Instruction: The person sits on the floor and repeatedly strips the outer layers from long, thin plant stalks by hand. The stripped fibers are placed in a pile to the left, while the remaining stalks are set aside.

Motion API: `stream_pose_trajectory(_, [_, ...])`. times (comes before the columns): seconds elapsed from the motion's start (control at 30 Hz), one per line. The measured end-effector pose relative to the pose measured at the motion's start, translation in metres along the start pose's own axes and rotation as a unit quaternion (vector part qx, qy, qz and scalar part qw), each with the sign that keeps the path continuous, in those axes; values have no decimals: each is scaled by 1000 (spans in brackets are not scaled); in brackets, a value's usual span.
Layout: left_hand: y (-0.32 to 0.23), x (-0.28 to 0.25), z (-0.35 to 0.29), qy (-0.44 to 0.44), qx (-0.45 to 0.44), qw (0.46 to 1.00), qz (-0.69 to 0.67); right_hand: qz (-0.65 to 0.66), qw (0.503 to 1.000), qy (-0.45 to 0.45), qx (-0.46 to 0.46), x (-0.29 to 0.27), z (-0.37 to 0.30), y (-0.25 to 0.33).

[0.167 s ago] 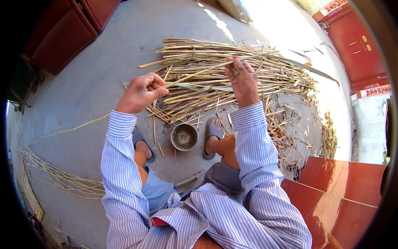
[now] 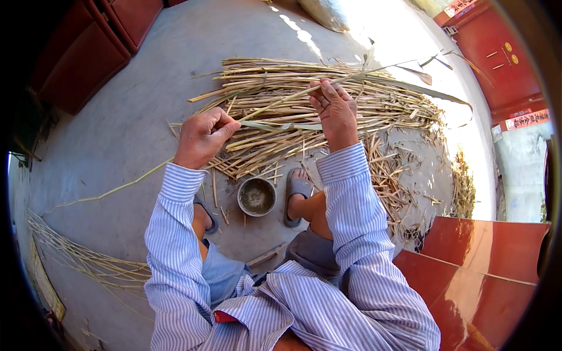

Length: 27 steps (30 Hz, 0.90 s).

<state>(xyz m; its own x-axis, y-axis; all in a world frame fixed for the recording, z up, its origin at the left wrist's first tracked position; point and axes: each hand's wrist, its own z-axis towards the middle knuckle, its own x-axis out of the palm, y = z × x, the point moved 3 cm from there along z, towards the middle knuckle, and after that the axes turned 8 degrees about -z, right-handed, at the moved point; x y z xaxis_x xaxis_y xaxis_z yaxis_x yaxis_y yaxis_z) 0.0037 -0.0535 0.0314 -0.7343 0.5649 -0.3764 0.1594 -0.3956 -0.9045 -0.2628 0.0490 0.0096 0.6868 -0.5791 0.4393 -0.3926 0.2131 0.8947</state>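
Note:
Between my hands runs a long reed stalk, slanting up to the right over a big heap of dry stalks. My left hand is closed in a pinch on it, and its thin end trails down to the left over the floor. With thumb and fingers, my right hand pinches the same stalk farther up. A pale green leaf strip stretches right from the left fingertips, below the stalk. More long leaves hang off the stalk's far right end. Beneath my hands lies the heap of cut stalks.
A metal bowl of murky liquid stands between my feet. Peeled husks litter the floor at right. Thin peeled stalks lie at left. Red panels stand near right, a dark red sofa far left, a sack at the back.
My left hand has shifted slightly right and down along with the stalk. The right hand has moved a little left, and the leaves at the stalk's far end have swung upward.

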Motion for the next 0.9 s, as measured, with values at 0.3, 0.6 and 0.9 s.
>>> stream_pose_trajectory(0.3, [19, -22, -1, 76, -68, 995, 17, -84, 994, -68, -15, -34, 7, 21])
stream_pose_trajectory(0.6, [26, -7, -3, 69, -68, 995, -24, -324, 942, 51, 74, -39, -14, 35])
stream_pose_trajectory(0.9, [18, -17, 9, -56, 44, 985, 159, -289, 943, 136, 89, -32, -27, 36])
